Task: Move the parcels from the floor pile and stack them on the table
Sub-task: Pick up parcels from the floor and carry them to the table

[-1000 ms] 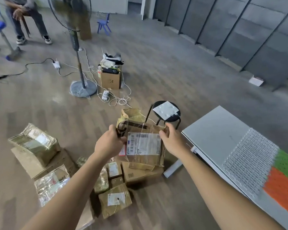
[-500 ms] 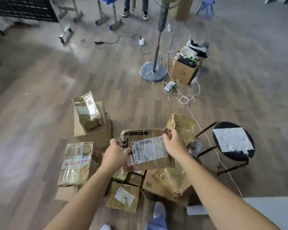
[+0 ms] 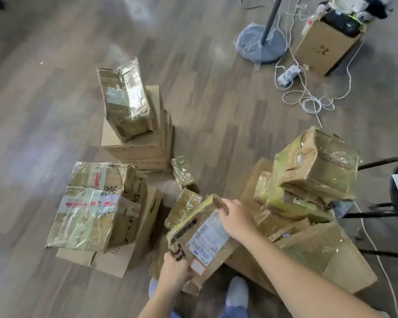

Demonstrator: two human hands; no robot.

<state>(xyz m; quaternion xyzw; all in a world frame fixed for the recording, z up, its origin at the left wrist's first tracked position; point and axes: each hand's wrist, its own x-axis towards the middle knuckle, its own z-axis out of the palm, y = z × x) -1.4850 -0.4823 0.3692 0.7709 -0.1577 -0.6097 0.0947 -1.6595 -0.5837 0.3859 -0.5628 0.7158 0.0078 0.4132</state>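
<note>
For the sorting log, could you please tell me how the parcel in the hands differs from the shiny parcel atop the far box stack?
The held parcel is flat and tilted, gripped by the left hand and right hand; the shiny parcel is bulkier and rests untouched on stacked boxes. The held parcel shows a clear white label; the shiny parcel is wrapped all over in glossy tape. Both are brown cardboard.

The parcel [image 3: 199, 239] is brown with a white label. The floor [image 3: 44, 99] is grey-brown wood stripes. The cable [image 3: 308, 102] is white.
</note>
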